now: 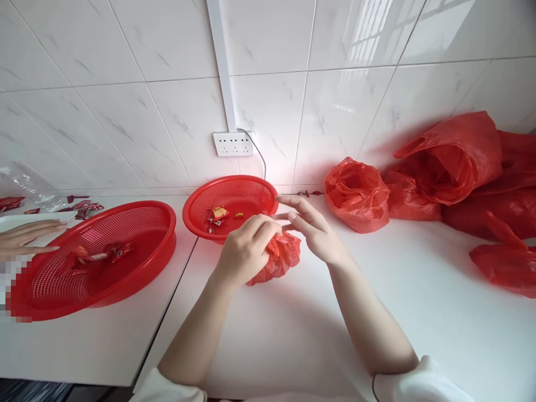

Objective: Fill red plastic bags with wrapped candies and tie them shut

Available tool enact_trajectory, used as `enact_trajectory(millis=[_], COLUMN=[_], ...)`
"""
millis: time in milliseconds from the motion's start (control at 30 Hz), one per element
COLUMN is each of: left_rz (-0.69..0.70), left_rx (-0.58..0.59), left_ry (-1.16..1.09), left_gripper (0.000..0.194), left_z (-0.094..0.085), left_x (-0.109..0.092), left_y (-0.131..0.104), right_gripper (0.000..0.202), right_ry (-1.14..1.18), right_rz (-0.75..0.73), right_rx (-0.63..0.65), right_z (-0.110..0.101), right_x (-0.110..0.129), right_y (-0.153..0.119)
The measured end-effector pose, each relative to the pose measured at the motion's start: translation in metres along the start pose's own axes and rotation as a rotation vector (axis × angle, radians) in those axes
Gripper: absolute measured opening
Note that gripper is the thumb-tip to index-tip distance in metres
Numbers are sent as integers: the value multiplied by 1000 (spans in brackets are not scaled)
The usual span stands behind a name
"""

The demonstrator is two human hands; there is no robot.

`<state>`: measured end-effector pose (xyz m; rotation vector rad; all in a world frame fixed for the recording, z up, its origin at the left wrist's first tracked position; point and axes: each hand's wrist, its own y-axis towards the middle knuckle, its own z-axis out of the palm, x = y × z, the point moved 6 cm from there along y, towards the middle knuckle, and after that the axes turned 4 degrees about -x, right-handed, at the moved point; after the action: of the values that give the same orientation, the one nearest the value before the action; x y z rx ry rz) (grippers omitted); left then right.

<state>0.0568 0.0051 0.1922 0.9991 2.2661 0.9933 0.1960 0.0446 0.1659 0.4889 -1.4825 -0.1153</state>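
Note:
A small crumpled red plastic bag (pixel 281 258) is at the middle of the white table, just in front of a round red mesh basket (pixel 234 181). My left hand (pixel 247 251) has its fingers curled on the top of this bag and grips it. Beside it, my right hand (pixel 312 230) has its fingers stretched out, pointing left above the bag, and holds nothing. The basket holds a few small wrapped pieces, among them a gold and red packet (pixel 219 213) and a small gold one (pixel 238 215).
At the left, another person's hand (pixel 31 234) is beside a larger red basket (pixel 167 223) with red packets in it. Full red bags (pixel 355 195) stand along the wall at the right. A power socket (pixel 233 144) with a cable is on the tiled wall.

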Motion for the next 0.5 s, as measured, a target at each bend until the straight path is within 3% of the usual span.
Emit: enact_trajectory(millis=[100,200,367,500], left_rz=[93,69,-28,-19], left_rx=[-185,-267,-261,-169], left_ry=[24,82,96,48], left_gripper=[31,27,16,18], left_z=[-4,-6,-5,-3], left_x=[4,6,9,19], left_y=[-1,-1,2,1], right_gripper=[37,35,30,20], right_ry=[81,88,142,206], right_rz=[105,83,65,75], right_rx=[127,178,194,4], right_z=[5,5,5,-10], right_x=[-13,-13,-10,-10], right_y=[2,2,1,4])
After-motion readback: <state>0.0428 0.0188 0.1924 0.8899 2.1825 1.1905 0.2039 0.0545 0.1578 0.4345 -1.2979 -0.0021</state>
